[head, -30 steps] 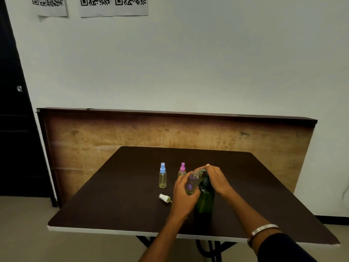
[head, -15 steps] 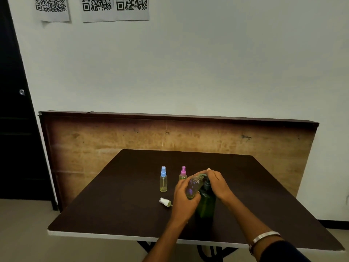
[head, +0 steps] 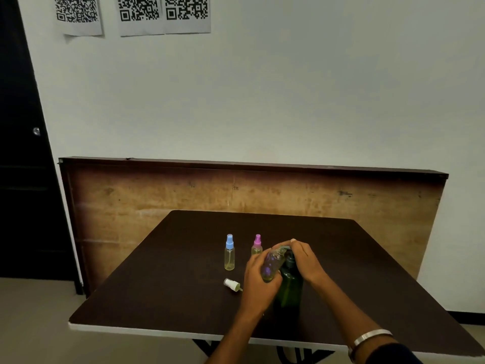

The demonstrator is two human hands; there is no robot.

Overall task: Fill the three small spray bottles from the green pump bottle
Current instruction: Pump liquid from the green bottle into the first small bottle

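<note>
The green pump bottle (head: 290, 287) stands upright near the front of the dark table (head: 183, 258). My right hand (head: 307, 261) rests on its pump head, covering it. My left hand (head: 258, 281) holds a small uncapped clear bottle (head: 271, 264) tilted, its mouth up against the pump nozzle; a little yellowish liquid sits at its bottom. Its white spray cap (head: 232, 284) lies on the table to the left. A blue-capped spray bottle (head: 229, 253) and a pink-capped spray bottle (head: 257, 245) stand upright behind, both holding yellowish liquid.
A wooden board (head: 236, 190) leans against the white wall behind the table. A dark door (head: 23, 153) is at the left. QR code sheets (head: 162, 14) hang on the wall. The table's white front edge (head: 131, 329) runs just before my forearms.
The view has shifted slightly. Both hands, the tilted small bottle and the pump bottle keep the same arrangement.
</note>
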